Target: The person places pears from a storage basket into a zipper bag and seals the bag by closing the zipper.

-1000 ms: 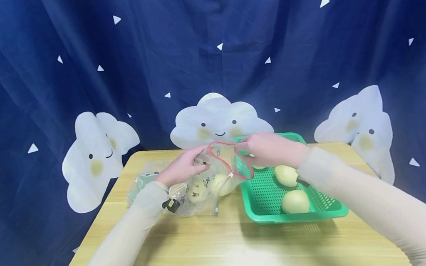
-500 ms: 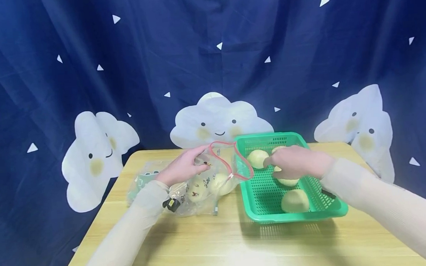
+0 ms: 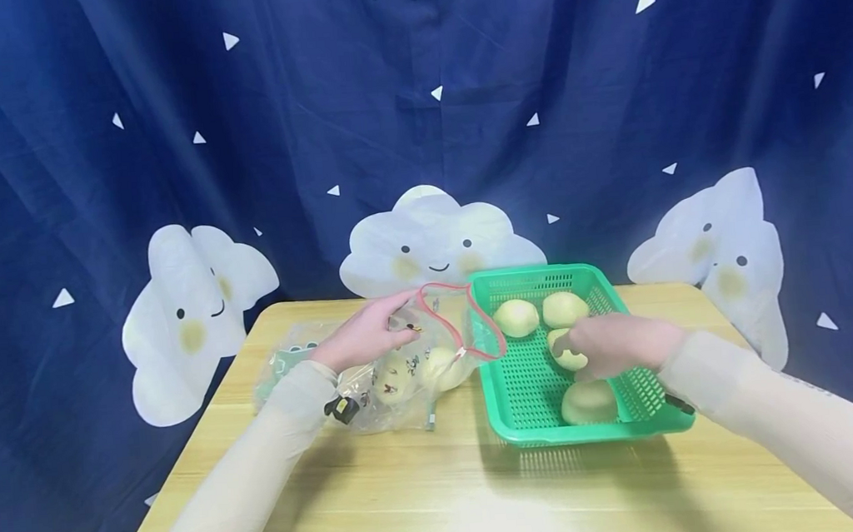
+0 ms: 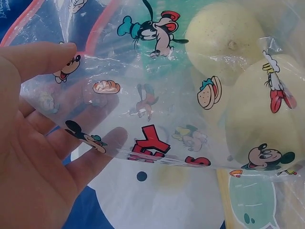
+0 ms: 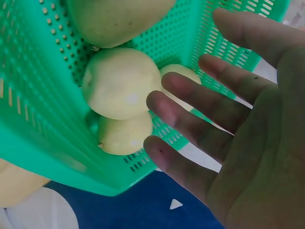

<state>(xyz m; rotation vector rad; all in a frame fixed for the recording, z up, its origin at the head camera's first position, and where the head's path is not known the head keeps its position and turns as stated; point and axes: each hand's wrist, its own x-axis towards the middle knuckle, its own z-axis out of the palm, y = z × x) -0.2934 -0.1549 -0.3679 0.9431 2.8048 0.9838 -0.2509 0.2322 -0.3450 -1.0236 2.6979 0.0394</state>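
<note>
My left hand (image 3: 364, 333) pinches the clear printed zip bag (image 4: 167, 109) near its red-edged mouth, thumb on the near side and fingers behind the film. The mouth gapes toward the basket, and two pale yellow pears (image 4: 224, 40) lie in the bag. Over the green basket (image 3: 598, 434), my right hand (image 3: 616, 341) is spread, holding nothing. Its fingertips overlap the middle pear (image 3: 567, 353) in the head view; the right wrist view shows the fingers (image 5: 183, 88) extended beside that fruit. Several pears sit in the basket, including one at the front (image 3: 589, 403).
More clear plastic with a green print (image 3: 291, 360) lies on the left of the wooden table (image 3: 384, 495), partly under my left forearm. A dark blue curtain (image 3: 292, 84) with clouds hangs right behind the table's back edge.
My right hand has left the bag's mouth and moved right and down over the basket, uncovering the back pears. The left hand and bag have stayed in place.
</note>
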